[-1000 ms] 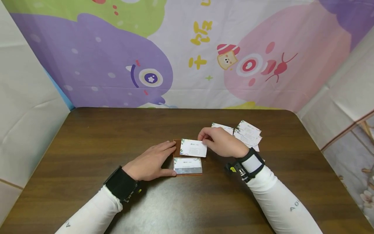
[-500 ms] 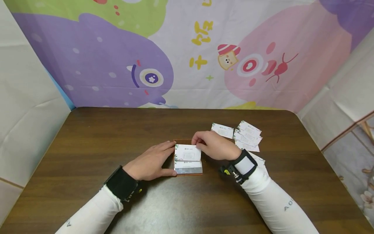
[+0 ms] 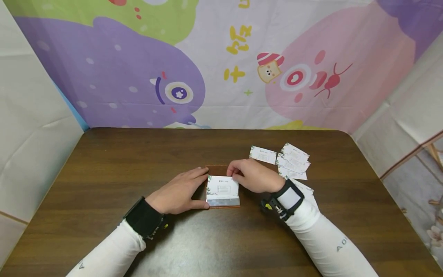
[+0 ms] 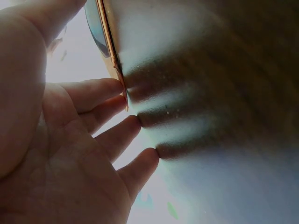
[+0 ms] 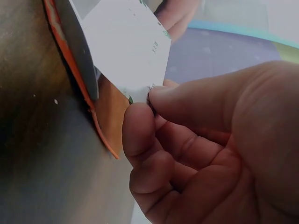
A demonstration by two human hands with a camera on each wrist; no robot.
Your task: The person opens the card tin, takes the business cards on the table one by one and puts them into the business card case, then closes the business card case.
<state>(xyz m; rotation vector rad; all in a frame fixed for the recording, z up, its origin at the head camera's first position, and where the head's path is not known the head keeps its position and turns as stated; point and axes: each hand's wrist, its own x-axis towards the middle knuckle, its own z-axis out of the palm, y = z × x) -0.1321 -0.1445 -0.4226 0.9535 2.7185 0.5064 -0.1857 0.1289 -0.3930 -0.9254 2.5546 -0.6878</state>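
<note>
A brown card holder (image 3: pixel 216 170) lies on the table, with a clear-fronted pocket (image 3: pixel 223 202) along its near side. My right hand (image 3: pixel 257 175) pinches a white business card (image 3: pixel 222 186) with leafy print by its far right corner; the card's near part is at the pocket. Thumb and index finger on that corner show in the right wrist view, where the card (image 5: pixel 126 46) tilts above the orange-edged holder (image 5: pixel 110 109). With fingers straight and spread, my left hand (image 3: pixel 178 191) rests at the holder's left edge. Its fingertips touch that edge and the table in the left wrist view.
To the right of the holder lies a single white card (image 3: pixel 263 154). Beside it several overlapping cards (image 3: pixel 293 161) are spread out, and more cards (image 3: pixel 304 189) lie partly under the right forearm. A cartoon-printed cloth (image 3: pixel 221 77) hangs behind the brown table (image 3: pixel 138 150).
My right hand has brought the card left and nearer to me, from above the holder's right side down over the pocket. The left hand stays in place.
</note>
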